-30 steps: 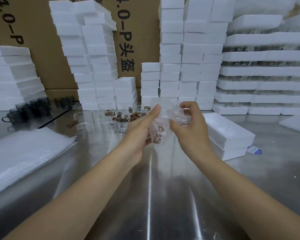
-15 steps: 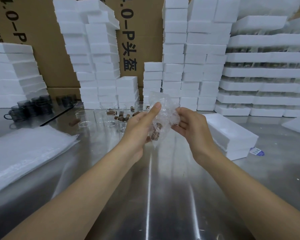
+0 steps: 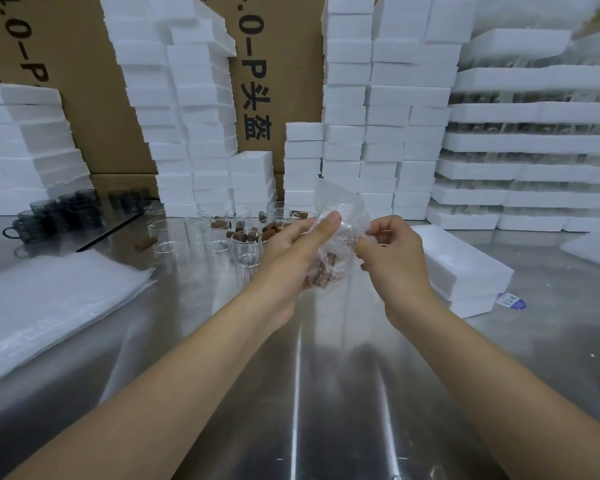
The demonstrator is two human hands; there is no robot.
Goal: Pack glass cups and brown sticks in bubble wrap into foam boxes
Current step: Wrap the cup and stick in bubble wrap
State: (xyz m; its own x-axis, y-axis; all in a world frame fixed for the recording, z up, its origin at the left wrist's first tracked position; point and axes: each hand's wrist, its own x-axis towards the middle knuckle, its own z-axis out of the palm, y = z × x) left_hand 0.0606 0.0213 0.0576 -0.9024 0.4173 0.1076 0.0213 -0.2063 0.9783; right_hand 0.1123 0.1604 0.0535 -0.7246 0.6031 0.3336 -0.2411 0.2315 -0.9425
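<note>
Both hands are gripping a bubble-wrap bundle (image 3: 336,251) above the steel table (image 3: 302,393): the left hand (image 3: 293,252) is cupping it with thumb pressing on top, the right hand (image 3: 394,258) is pinching its right edge. Brown sticks (image 3: 326,268) are showing through the wrap. Clear glass cups (image 3: 222,233) are standing far left, a foam box (image 3: 465,268) is lying just right.

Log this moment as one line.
phase: wrapping | left hand: holds bubble wrap with brown sticks inside | right hand: pinches wrap's edge | cups: loose on table | foam box: on table, right of hands
</note>
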